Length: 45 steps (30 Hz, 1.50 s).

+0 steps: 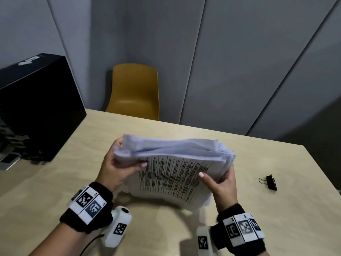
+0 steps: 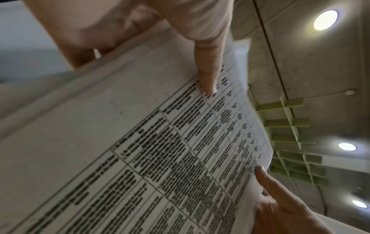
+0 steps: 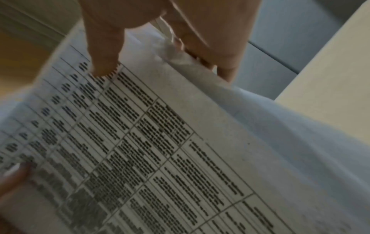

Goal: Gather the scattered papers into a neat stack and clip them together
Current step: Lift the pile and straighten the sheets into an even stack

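Observation:
A thick stack of white papers [image 1: 171,163] stands on its lower edge on the table, its printed table page facing me. My left hand [image 1: 120,161] grips the stack's left side, thumb on the front sheet. My right hand [image 1: 219,179] grips the right side, thumb on the print, fingers behind. The upper edges are uneven and fanned. In the left wrist view the printed page [image 2: 160,158] fills the frame under my thumb [image 2: 208,76]. The right wrist view shows the same page [image 3: 160,150] beneath my thumb [image 3: 106,60]. A black binder clip [image 1: 270,182] lies on the table to the right, apart from both hands.
The light wooden table [image 1: 276,218] runs to a far edge. A black box [image 1: 36,108] stands at the left. A yellow chair [image 1: 134,91] sits behind the table against grey wall panels.

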Available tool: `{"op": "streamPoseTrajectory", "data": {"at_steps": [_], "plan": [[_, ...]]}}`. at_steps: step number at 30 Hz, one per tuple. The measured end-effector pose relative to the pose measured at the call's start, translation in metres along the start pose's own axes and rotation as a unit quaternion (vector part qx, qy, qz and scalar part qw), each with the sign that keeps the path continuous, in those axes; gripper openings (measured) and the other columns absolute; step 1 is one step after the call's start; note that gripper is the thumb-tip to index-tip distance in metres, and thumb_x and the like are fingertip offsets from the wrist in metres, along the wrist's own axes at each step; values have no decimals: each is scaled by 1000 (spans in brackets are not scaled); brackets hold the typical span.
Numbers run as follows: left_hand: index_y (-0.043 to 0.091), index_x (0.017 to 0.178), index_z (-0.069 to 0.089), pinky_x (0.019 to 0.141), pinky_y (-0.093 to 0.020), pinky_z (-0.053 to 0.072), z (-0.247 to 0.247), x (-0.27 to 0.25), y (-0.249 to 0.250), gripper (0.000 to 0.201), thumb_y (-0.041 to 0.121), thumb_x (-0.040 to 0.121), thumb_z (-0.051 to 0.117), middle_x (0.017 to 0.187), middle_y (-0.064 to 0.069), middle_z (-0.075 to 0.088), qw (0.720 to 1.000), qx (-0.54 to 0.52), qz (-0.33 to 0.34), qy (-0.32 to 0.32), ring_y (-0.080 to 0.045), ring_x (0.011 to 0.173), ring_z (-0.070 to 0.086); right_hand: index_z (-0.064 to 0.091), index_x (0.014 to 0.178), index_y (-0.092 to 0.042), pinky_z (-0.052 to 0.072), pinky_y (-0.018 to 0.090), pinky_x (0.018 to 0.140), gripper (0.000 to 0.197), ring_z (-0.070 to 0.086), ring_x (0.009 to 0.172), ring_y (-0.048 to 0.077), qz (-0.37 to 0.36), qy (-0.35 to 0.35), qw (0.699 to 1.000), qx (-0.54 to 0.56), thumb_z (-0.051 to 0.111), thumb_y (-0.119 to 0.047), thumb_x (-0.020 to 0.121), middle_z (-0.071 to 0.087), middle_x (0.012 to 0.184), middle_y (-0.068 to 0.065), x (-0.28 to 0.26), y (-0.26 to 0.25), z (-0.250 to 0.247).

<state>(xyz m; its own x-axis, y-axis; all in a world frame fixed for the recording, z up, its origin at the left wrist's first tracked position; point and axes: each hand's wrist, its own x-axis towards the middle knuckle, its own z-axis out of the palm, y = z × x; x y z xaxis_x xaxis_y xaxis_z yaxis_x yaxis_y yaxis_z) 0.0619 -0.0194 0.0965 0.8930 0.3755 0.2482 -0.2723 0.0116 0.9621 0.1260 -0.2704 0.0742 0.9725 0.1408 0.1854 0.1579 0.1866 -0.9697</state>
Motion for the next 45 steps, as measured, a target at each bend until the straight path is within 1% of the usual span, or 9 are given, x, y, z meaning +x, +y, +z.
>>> {"op": "streamPoseTrajectory", "data": {"at_steps": [4,9,13,18,22,26,31,38,45], "plan": [[17,111,58,77,-18,55,4,-5,1,87,44,35,90,101,3,72,1000,12,-7,-28,-5,94,67,54,96,-18,53,15,63,56,68,75,0,2,-41,999,-28,82,-16,47,74,80,-10,-2,-2,7],[26,115,52,75,-7,48,5,-6,5,88,45,37,88,108,13,67,998,36,1,-42,7,95,62,55,101,-16,52,14,63,80,68,78,-1,2,-36,999,-28,87,-42,33,74,84,-7,-3,-5,4],[23,109,55,72,-16,54,4,-8,-4,67,6,51,85,98,9,73,1000,10,-3,-22,-3,91,67,62,95,-6,53,16,61,49,70,73,4,24,-44,998,-43,81,-15,51,75,76,-9,-4,-5,3],[12,118,56,84,-12,49,12,-10,-3,81,45,49,84,109,17,66,997,70,-10,-42,-1,99,62,66,83,-17,55,20,62,30,70,72,6,18,-23,997,-66,80,1,64,74,73,-11,-2,2,8],[23,97,60,74,-4,45,30,-12,0,22,12,78,67,86,16,68,991,124,37,36,16,83,60,66,85,-11,54,21,66,27,67,71,6,-7,-26,998,-53,72,10,69,73,74,-10,-3,-2,17],[17,89,59,56,-4,47,27,-16,6,28,-8,79,63,74,7,69,995,76,-30,51,14,68,62,63,87,-11,54,17,61,33,68,70,1,5,-24,999,-37,68,15,68,74,73,-13,-4,-6,3],[15,86,65,64,-3,47,33,-19,1,25,-9,80,62,69,29,69,996,73,0,43,11,73,65,59,99,2,55,21,62,36,69,72,7,24,2,1000,7,66,18,67,75,75,-7,-6,-4,12],[41,136,23,86,-14,48,24,-15,15,95,24,62,80,124,11,51,970,154,159,98,-3,105,58,29,136,-35,54,28,84,95,63,96,13,-95,76,991,-62,80,-7,61,55,114,5,-11,-29,9],[26,122,52,97,-12,40,26,-14,22,46,22,78,62,137,5,29,888,335,300,102,-9,114,43,50,125,-20,36,20,102,54,39,120,0,-304,52,895,-323,64,-20,73,42,126,13,-8,-44,15]]}}
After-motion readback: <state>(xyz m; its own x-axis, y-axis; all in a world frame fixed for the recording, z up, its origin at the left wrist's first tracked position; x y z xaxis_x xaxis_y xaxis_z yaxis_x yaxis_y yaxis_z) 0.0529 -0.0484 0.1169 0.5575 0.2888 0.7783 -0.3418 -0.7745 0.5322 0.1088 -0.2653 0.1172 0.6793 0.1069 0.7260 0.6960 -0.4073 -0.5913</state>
